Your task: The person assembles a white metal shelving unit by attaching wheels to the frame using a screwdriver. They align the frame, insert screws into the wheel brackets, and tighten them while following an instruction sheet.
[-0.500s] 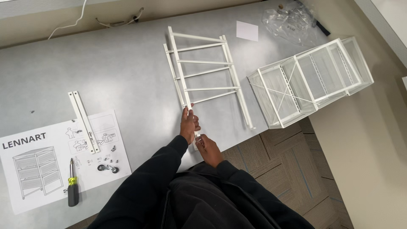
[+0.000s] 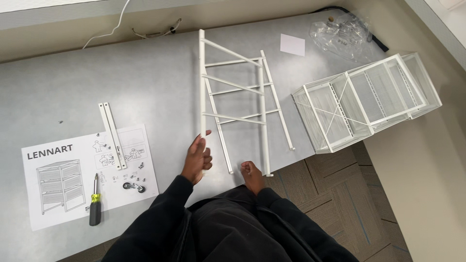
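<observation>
Your left hand (image 2: 198, 157) is clamped on the near end of one upright of the white ladder-like side frame (image 2: 233, 92), lifting that rail off the grey table (image 2: 145, 82). Your right hand (image 2: 251, 173) sits curled at the table edge by the other frame's foot; can't tell if it grips anything.

Risk: two frames overlap, rungs crossed. Lift one-handed and the lower one may drag or slip over the near edge.

Around: wire basket stack (image 2: 369, 99) overhangs the right edge, could tip if bumped. Two flat rails (image 2: 112, 136), small hardware and screwdriver (image 2: 95, 204) on the instruction sheet (image 2: 58, 194); plastic bag (image 2: 342, 34) far right.
</observation>
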